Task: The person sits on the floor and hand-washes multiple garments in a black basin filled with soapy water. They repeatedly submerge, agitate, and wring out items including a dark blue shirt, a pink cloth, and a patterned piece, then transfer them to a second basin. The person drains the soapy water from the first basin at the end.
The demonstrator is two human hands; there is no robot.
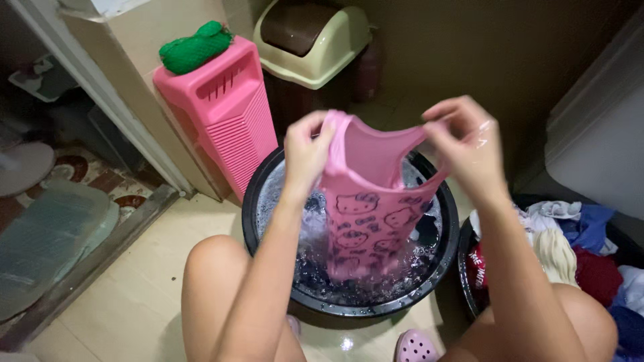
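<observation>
A wet pink sleeveless garment printed with dark cat-face outlines point(369, 214) hangs upright over a round black plastic wash basin point(251, 201). Its lower hem dips into the soapy, foaming water point(315, 228) that fills the basin; its upper edge is stretched wide between the two hands.

The left hand point(305, 151) is clamped on the garment's top edge at one shoulder strap, fingers curled over the cloth and thumb behind it. The right hand point(463, 144) is pinched shut on the opposite strap, fingertips gathered on the fabric. Both forearms rise from the bottom of the frame, and the person's bare knees sit either side of the basin.

A pink ribbed plastic washboard point(225, 114) stands tilted just behind the basin, at its far left rim, leaning against the wall corner. A green mesh scrubber point(194, 48) rests on top of the washboard. A cream swing-top waste bin with a brown lid point(312, 40) stands further back, near the washboard.

A second dark basin point(466, 268) sits just beside the first, on the person's right, and holds a heap of mixed laundry in white, blue and red point(583, 248). A pink perforated rubber clog point(414, 345) shows at the bottom edge on the pale tiled floor point(127, 302).
</observation>
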